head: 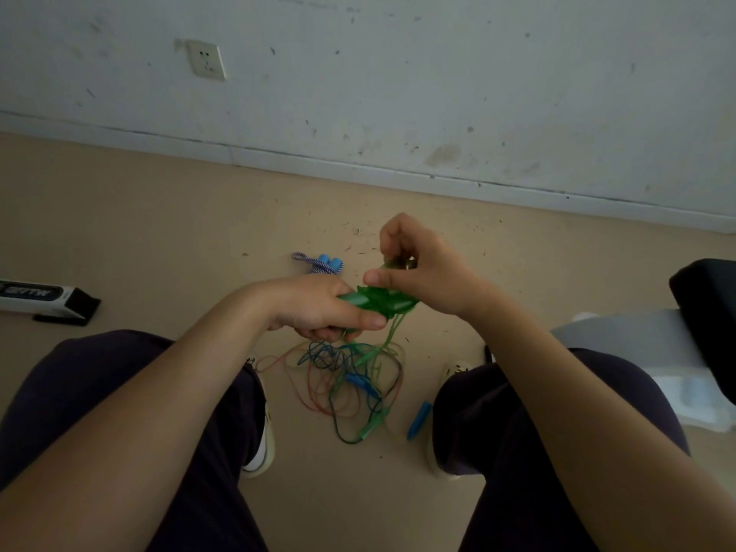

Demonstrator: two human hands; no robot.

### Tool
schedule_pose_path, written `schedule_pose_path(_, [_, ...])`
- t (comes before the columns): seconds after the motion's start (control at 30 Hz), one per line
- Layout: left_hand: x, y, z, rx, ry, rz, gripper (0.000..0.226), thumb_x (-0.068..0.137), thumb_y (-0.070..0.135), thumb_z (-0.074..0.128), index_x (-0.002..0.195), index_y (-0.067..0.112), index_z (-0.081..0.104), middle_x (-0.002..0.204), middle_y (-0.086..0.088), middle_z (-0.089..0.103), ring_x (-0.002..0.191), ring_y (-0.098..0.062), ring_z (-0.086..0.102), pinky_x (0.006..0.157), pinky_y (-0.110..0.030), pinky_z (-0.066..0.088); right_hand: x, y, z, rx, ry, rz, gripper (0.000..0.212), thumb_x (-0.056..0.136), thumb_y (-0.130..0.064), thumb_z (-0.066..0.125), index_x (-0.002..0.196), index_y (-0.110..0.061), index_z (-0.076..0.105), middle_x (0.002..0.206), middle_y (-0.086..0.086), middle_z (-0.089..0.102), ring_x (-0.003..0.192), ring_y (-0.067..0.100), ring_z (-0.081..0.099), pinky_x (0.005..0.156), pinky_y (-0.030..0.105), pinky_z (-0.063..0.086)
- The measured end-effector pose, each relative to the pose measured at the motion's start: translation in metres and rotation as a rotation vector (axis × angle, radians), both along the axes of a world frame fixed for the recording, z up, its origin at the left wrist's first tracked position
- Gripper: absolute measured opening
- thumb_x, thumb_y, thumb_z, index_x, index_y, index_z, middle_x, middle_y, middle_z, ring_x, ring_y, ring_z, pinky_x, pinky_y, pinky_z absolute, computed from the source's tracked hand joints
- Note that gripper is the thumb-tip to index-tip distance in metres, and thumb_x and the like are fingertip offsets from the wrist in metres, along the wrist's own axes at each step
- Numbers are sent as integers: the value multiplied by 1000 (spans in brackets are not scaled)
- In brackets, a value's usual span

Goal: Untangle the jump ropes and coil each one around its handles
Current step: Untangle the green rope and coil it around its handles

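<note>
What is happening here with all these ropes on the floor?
A seated person is winding a green plastic jump rope around its handles. The left hand grips the green bundle, and the right hand pinches the rope above it. A green strand hangs down into a tangled pile of thin red, blue, green and dark ropes on the beige floor between the feet. One striped rope with blue handles already lies coiled farther away.

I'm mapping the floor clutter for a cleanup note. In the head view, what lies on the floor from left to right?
Black-and-white box → coiled striped rope with blue handles → tangled pile of ropes → loose blue handle.
</note>
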State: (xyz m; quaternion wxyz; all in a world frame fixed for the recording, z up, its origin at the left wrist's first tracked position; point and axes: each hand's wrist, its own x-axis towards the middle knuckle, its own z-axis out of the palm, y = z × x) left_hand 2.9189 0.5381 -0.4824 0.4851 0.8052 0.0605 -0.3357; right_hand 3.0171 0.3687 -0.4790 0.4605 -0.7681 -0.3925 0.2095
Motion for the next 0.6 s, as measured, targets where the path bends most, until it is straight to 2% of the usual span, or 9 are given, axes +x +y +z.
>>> schedule_pose_path(0.1, [-1, -1, 1, -23, -27, 0, 41, 86, 52, 66, 72, 14, 59, 51, 4, 43, 45, -12, 35, 46, -20, 30, -2, -1, 2, -20, 70, 28, 21, 82, -18, 77, 78, -17, 56, 72, 0, 53, 62, 5, 46, 58, 20, 41])
schedule_pose_path(0.17, [-2, 0, 1, -66, -69, 38, 45, 80, 56, 67, 73, 13, 59, 51, 4, 42, 45, -11, 35, 45, -19, 30, -2, -1, 2, 2, 154, 15, 17, 86, -20, 73, 83, -9, 61, 73, -2, 57, 63, 4, 51, 59, 18, 44])
schedule_pose_path(0.27, [0, 1, 1, -135, -155, 110, 51, 76, 63, 73, 72, 14, 59, 52, 2, 43, 45, -12, 35, 44, -18, 31, -1, -1, 1, 80, 307, -7, 20, 88, -25, 69, 91, -7, 62, 80, 2, 61, 72, 12, 58, 67, 26, 49])
schedule_pose_path(0.4, [2, 2, 2, -184, -241, 178, 50, 83, 59, 68, 76, 11, 59, 51, 2, 42, 45, -12, 34, 46, -19, 32, 2, -3, 3, 227, 575, 13, 19, 88, -21, 65, 98, -6, 61, 91, 10, 63, 85, 23, 63, 78, 33, 55])
schedule_pose_path(0.47, [2, -1, 2, -213, -278, 228, 45, 82, 56, 62, 77, 11, 59, 50, 3, 42, 46, -11, 34, 46, -19, 32, 4, -4, 5, 258, 607, 41, 20, 93, -20, 62, 104, -4, 61, 99, 15, 63, 93, 28, 62, 85, 40, 52])
schedule_pose_path(0.53, [1, -4, 2, -230, -310, 282, 45, 81, 57, 62, 78, 12, 60, 50, 3, 42, 45, -11, 33, 45, -19, 30, 3, -3, 6, 256, 593, 36, 24, 95, -24, 60, 107, -4, 61, 98, 14, 64, 87, 27, 59, 78, 37, 50])
schedule_pose_path(0.6, [3, -4, 1, -269, -352, 376, 48, 81, 61, 66, 77, 13, 60, 49, 4, 40, 43, -11, 31, 44, -20, 28, -1, 0, 6, 253, 581, -2, 27, 95, -26, 58, 107, -2, 56, 84, 7, 64, 68, 20, 54, 60, 28, 44])
